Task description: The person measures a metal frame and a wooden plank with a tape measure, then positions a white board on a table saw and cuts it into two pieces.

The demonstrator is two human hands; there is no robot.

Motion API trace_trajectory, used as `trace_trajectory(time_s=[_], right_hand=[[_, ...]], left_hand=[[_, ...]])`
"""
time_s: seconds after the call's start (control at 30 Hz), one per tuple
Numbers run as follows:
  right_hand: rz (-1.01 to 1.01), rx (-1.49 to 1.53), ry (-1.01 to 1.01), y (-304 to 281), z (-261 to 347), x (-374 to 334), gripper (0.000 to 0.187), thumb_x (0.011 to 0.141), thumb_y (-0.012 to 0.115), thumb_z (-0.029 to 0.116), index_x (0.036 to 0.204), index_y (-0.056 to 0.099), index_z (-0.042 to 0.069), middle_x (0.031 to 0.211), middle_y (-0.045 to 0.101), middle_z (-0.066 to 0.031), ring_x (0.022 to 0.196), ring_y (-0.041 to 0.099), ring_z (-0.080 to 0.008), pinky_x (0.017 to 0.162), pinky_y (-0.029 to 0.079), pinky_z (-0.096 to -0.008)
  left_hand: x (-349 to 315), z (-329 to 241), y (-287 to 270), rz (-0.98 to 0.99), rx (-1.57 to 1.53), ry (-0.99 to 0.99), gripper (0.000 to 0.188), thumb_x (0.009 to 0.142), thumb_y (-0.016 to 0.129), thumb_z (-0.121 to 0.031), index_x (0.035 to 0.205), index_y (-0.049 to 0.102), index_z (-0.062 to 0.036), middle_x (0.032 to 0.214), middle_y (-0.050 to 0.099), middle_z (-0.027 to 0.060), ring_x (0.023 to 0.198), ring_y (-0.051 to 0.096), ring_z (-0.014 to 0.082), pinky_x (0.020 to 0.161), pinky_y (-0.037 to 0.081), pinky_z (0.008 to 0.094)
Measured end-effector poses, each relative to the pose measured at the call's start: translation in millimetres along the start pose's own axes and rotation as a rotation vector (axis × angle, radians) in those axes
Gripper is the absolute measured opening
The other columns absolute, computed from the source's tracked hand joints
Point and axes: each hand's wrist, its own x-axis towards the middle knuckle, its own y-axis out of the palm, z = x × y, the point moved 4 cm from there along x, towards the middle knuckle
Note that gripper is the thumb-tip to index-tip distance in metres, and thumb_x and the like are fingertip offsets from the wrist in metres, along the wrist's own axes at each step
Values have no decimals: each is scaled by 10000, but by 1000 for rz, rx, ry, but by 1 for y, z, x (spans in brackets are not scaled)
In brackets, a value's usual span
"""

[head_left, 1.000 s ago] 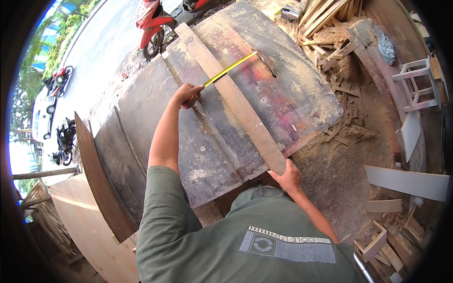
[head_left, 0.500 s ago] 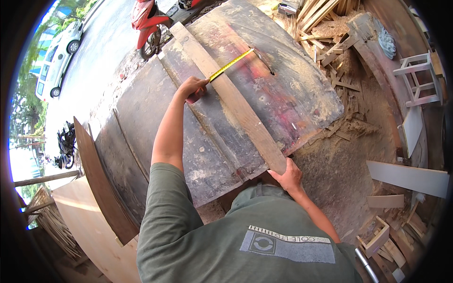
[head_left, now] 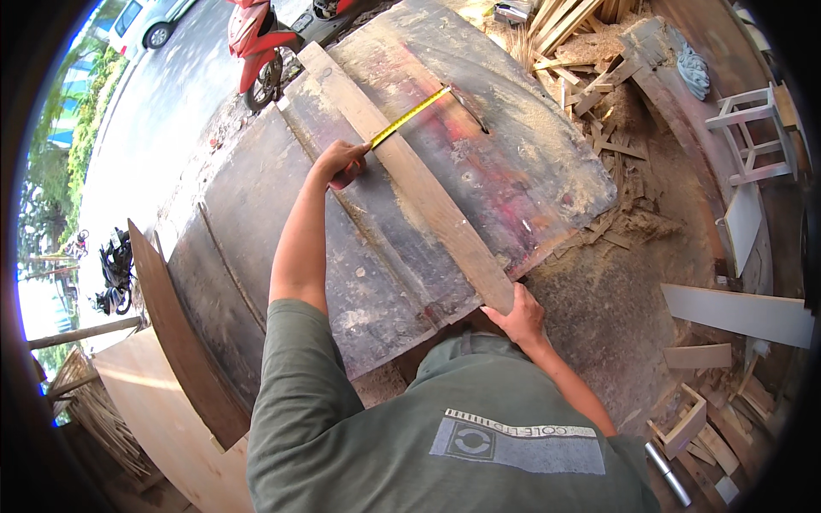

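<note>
Daylight is entering from the left, where a white car (head_left: 174, 14) is standing on the road and a red scooter (head_left: 254, 44) is standing just beyond the far edge of the worktable. Grey sheet material, dusted with sawdust and stained red in one area, is forming the top of the worktable (head_left: 359, 282).

One long wooden plank (head_left: 436, 205) is lying lengthwise on this surface, running from the far edge to the near edge in front of the person. Its near end is being gripped by the right hand (head_left: 520, 320), with the thumb bearing on the left side of the end.

Farther up, the left hand (head_left: 342, 159) is closing around the red case of a tape measure (head_left: 345, 179), just left of the plank. From this case, a yellow blade (head_left: 412, 116) is extending over the plank toward the upper right, its free tip sitting near a dark slot (head_left: 469, 111) in the tabletop. Whether the blade is touching the plank cannot be told.

To the right, wood offcuts (head_left: 571, 31) are lying in a heap, and a white stool frame (head_left: 753, 132) is standing near blue gloves (head_left: 693, 73). At left, a curved brown board (head_left: 182, 329) is leaning beside a plywood sheet (head_left: 158, 398).
</note>
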Motion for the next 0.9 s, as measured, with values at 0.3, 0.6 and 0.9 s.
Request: trace_trajectory(time_s=[0.3,0.6,0.9], right_hand=[[-85,26,-81,-9,-24,-18,914,746,736,611,1315,468,-52,1043,599,-189,1000,586,-362,834,492,-447],[-204,720,482,24,-162,-104,448,989,552,428,1111,657,11,946,651,-76,888,608,-165,773,474,-307],[-178,971,728,56,-138,-88,577,999,457,543,1028,653,1,848,631,-44,748,601,-126,671,465,-258]], left_hand=[[-42,53,-7,-492,-189,18,597,858,673,-583,989,730,-3,631,618,76,582,589,154,564,453,303],[-157,91,3,-991,415,-563,761,863,611,-637,1289,576,-7,1280,582,226,1215,532,368,1007,427,459],[-77,-90,152,-808,197,94,873,928,487,-612,1500,272,10,1565,225,250,1482,140,388,1162,151,599]])
